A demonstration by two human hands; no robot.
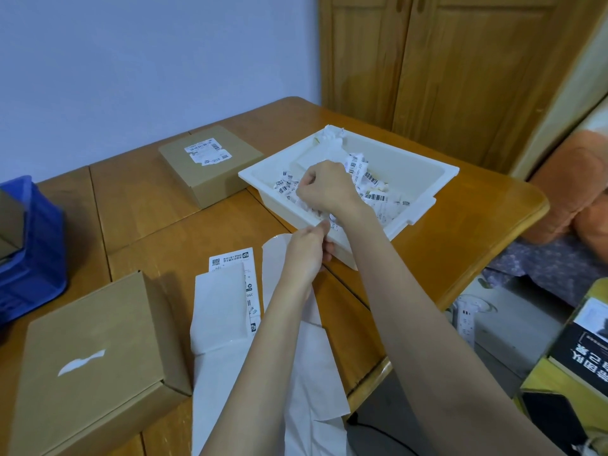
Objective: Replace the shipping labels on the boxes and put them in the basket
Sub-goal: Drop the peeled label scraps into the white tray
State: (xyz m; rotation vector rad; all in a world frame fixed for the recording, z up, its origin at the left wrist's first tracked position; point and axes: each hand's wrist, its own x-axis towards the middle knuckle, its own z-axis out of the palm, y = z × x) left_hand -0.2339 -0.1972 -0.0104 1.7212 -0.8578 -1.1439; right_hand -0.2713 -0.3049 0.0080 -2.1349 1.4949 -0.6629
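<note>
Right hand (324, 185) over white tray (427, 179), fingers curled on torn label scraps (375, 192): your discard point. Left hand (306, 248) at tray's near rim, pinching paper strip. Stripped box (88, 363) near-left of tray awaits fresh label (237, 278); blue basket (33, 245) far left.

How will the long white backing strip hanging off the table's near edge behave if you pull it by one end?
Likely floppy: the backing strip drapes over the table edge and creases. Probably very light, so it should slide with little resistance. Its glossy sheen suggests a slippery surface, so it may slip off.
</note>
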